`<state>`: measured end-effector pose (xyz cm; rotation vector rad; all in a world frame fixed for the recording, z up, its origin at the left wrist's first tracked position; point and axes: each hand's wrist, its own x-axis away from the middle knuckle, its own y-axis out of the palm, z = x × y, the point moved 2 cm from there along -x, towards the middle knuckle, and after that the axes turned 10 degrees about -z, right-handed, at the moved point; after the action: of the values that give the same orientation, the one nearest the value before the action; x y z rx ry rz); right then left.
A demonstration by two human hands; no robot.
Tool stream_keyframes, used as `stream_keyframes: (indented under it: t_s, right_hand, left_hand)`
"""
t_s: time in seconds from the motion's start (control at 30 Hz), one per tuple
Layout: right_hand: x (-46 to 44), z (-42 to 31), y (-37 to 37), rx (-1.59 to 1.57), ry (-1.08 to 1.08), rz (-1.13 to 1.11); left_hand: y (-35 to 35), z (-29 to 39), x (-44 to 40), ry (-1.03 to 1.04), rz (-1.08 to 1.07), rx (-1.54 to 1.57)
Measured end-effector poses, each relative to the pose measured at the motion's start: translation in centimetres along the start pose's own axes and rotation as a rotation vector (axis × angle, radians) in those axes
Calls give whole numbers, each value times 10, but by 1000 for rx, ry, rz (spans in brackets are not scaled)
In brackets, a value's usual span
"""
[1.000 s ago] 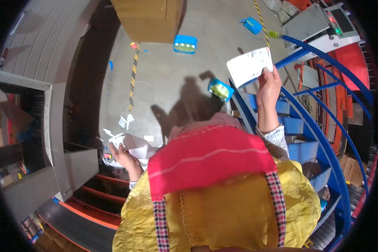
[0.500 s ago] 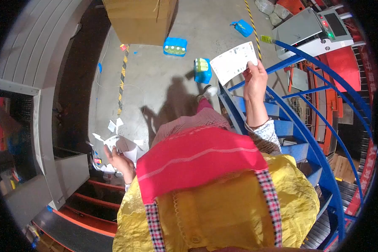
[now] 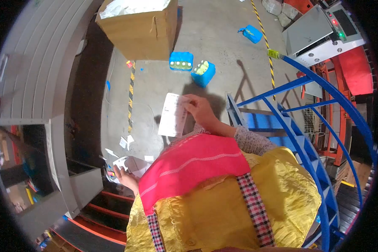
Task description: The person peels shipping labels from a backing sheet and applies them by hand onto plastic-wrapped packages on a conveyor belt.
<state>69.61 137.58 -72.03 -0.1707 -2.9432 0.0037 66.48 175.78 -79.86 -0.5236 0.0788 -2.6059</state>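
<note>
My right hand (image 3: 199,110), drawn in front of my body, pinches a white printed paper sheet (image 3: 172,115) by its upper right edge. The sheet hangs upright above the floor. Low on the left, my left hand (image 3: 127,179) has its fingers curled at a white printed paper label (image 3: 121,162), which it seems to pinch; the fingertips are small and partly hidden. Just right of that hand is a larger curled white paper (image 3: 137,166). I wear a red and yellow apron (image 3: 193,168) with checked straps.
A cardboard box (image 3: 143,38) with white contents stands ahead. Blue-wrapped bottle packs (image 3: 181,61) and a blue bag (image 3: 252,34) lie on the floor. Blue metal stairs (image 3: 264,122) rise on the right, a grey machine (image 3: 323,35) beyond. Paper scraps (image 3: 127,142) lie at left, near grey machinery (image 3: 33,84).
My right hand has swung left and nearer my body, carrying the sheet, which has turned from slanted to nearly upright. The view has shifted, showing more of the box. My left hand keeps its pose.
</note>
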Motion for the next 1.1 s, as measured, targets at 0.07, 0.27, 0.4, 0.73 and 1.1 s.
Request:
stream_keyframes:
  t_s: [0.07, 0.27, 0.4, 0.73, 1.1]
  right_hand:
    - [-23, 8, -22, -44, -49, -43]
    - [-79, -20, -118, 151, -73, 79]
    - [-116, -26, -140, 122, -77, 104]
    - [-186, -50, -133, 121, -34, 112]
    - [-284, -61, -130, 185, -118, 72]
  left_hand:
    - [18, -7, -13, -31, 7, 28]
    - [26, -87, -67, 107, 140, -385]
    - [56, -102, -88, -227, 112, -220]
    - [154, -88, -200, -422, -166, -191]
    - [173, -64, -238, -447, -165, -244]
